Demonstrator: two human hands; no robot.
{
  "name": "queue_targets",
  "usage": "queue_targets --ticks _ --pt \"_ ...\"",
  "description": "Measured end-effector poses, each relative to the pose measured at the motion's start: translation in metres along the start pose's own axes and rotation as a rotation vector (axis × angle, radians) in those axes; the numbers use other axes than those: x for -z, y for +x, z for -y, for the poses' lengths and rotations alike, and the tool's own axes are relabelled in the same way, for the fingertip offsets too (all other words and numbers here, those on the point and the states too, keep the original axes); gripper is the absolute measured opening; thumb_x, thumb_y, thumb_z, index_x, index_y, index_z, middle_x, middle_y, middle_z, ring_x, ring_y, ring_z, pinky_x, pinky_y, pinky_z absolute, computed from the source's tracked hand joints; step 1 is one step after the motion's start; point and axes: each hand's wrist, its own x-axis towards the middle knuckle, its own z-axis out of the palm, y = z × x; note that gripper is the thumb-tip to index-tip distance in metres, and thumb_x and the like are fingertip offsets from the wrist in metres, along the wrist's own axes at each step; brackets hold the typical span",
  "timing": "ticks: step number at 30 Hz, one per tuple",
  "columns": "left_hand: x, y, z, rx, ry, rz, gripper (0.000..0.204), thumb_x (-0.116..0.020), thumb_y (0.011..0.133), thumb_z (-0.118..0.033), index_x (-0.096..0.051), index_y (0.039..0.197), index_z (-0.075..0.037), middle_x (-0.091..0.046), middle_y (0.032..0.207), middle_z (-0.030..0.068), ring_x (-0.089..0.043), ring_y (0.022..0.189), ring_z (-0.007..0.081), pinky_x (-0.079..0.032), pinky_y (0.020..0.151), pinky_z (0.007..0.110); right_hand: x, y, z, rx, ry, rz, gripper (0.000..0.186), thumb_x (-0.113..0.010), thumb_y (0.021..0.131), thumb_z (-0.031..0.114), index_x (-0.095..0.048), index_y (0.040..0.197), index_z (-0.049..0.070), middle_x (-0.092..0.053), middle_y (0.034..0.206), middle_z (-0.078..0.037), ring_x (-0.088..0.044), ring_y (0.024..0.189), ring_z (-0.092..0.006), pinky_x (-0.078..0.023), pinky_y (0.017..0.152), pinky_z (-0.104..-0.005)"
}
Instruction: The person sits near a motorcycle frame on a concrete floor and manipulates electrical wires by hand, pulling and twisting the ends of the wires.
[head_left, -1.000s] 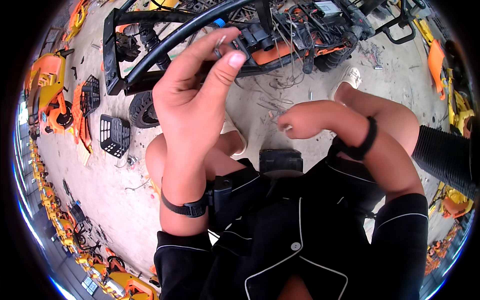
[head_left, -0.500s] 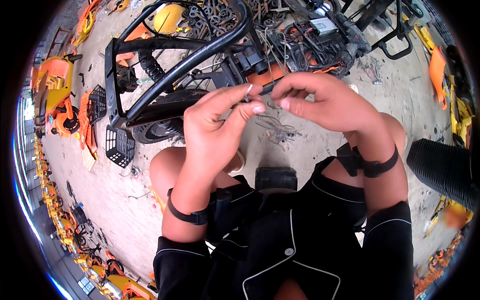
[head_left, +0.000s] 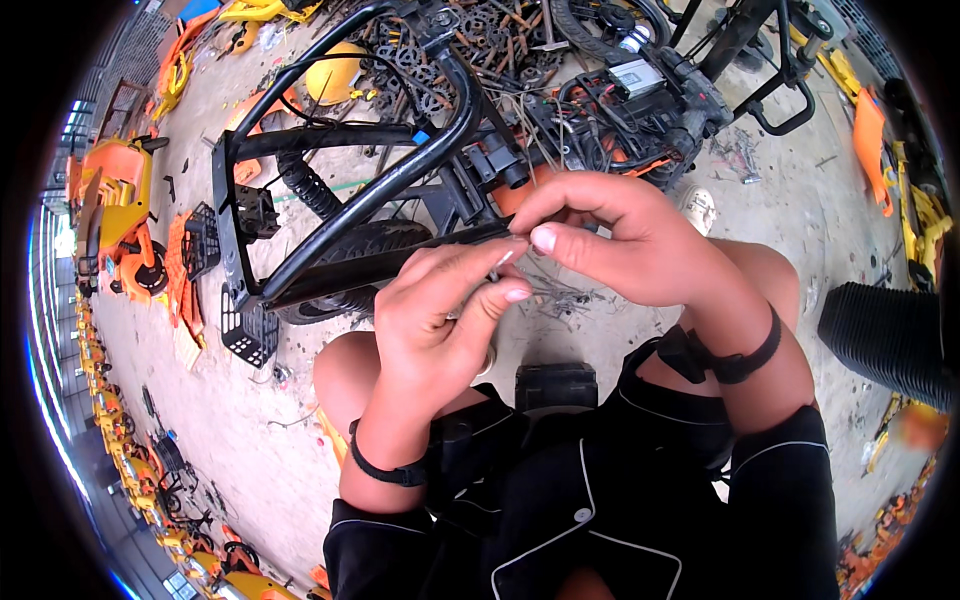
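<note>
My left hand [head_left: 430, 325] is closed in a pinch, with thumb and forefinger on a small thin piece with a pale tip [head_left: 503, 262]. Its exact kind is too small to tell. Close by on the right, my right hand [head_left: 625, 240] also pinches, thumb against curled fingers, just above the left fingertips. Whatever lies between those fingers is hidden. Beyond both hands stands a black tubular vehicle frame [head_left: 365, 190], with a dark tyre [head_left: 375, 245] under it and a bundle of wires and electrical parts [head_left: 610, 125] to its right.
Several metal parts lie in a heap [head_left: 420, 85] at the back, beside a yellow rounded cover [head_left: 335, 75]. A black plastic basket [head_left: 248, 335] is on the floor at left. A black ribbed object [head_left: 885, 340] stands at right. Yellow and orange vehicle parts line both sides.
Both hands sit lower in the picture, and the view has shifted slightly. My right hand has come in toward the left one, its thumb and fingers now closer together.
</note>
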Motion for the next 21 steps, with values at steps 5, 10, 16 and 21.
queue_targets --ticks 5,10,16,21 --pt "0.002 -0.006 -0.002 0.091 -0.172 0.036 0.04 -0.08 0.082 -0.011 -0.069 0.12 -0.002 -0.075 0.087 0.0049 -0.069 0.082 0.0155 -0.053 0.082 0.029 0.0 -0.004 -0.003 0.005 0.062 0.021 0.018 -0.063 0.098 0.013 -0.067 0.111 0.002 -0.067 0.099 -0.004 -0.061 0.088 -0.011 -0.049 0.079 -0.027" --pt "0.004 -0.006 0.007 -0.018 -0.217 0.073 0.061 -0.08 0.083 -0.003 -0.05 0.137 0.0 -0.074 0.085 0.0083 -0.071 0.085 0.0128 -0.055 0.078 0.026 0.0 -0.007 -0.005 0.027 0.073 0.086 0.021 -0.067 0.096 0.013 -0.066 0.114 0.001 -0.068 0.108 -0.007 -0.063 0.095 -0.0127 -0.05 0.081 -0.0278" --pt "0.005 -0.007 0.003 -0.004 -0.129 0.114 0.071 -0.083 0.08 -0.009 -0.046 0.139 0.005 -0.073 0.08 0.0047 -0.062 0.077 0.009 -0.047 0.078 0.023 -0.014 -0.005 -0.005 0.203 0.069 -0.025 0.022 -0.074 0.09 0.014 -0.068 0.108 0.002 -0.067 0.097 -0.003 -0.062 0.082 -0.012 -0.05 0.072 -0.0263" --pt "0.004 -0.008 0.006 -0.014 -0.14 0.129 0.07 -0.083 0.08 -0.007 -0.047 0.139 0.001 -0.074 0.083 0.0068 -0.069 0.082 0.0129 -0.053 0.077 0.026 -0.01 -0.003 -0.011 0.292 -0.058 0.009 0.022 -0.076 0.087 0.013 -0.07 0.108 0.007 -0.067 0.1 -0.003 -0.062 0.082 -0.0131 -0.05 0.072 -0.0264"
